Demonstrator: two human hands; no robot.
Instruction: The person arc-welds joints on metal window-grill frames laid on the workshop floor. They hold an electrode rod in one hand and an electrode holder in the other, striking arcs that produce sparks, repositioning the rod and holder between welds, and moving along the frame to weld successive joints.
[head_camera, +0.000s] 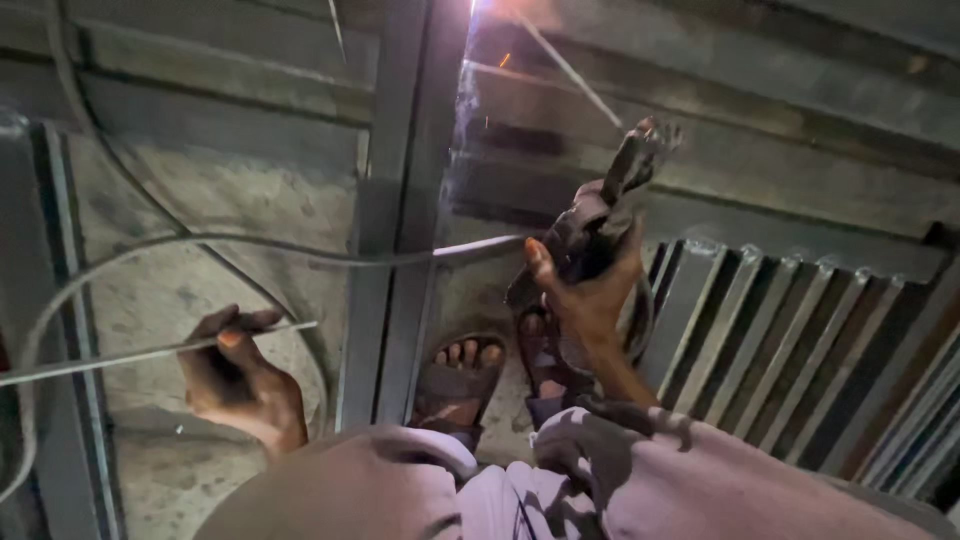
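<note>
The fingers (545, 262) of the right hand (585, 295) are clenched around the dark grip of a welding electrode holder (600, 215), thumb up along its near side. The holder's worn clamp head points toward one o'clock, and a thin welding rod (565, 68) runs from it toward eleven o'clock up to a bright glow (478, 8) at the top edge of the view, right beside an upright grey steel bar (400, 200). A thick cable loops down behind the right wrist.

The left hand (235, 375), at about eight o'clock in the view, is pinched shut on a second thin rod (120, 357), the thumb and forefinger (232, 337) grasping it near its right end; the rod lies nearly level and runs off toward nine o'clock. A grey cable (300, 250) arcs above this hand, crossing the upright bar and reaching toward the right hand.

Below, between the two hands, a foot in a dark sandal (465, 375) stands on the rough concrete floor (160, 290), with a second sandalled foot just beside it under the right hand. At three to four o'clock lies a frame of parallel steel slats (790, 330), slanting toward the lower right. Along six o'clock are the person's light pinkish sleeves and clothing (660, 480), stained dark at the right cuff.
</note>
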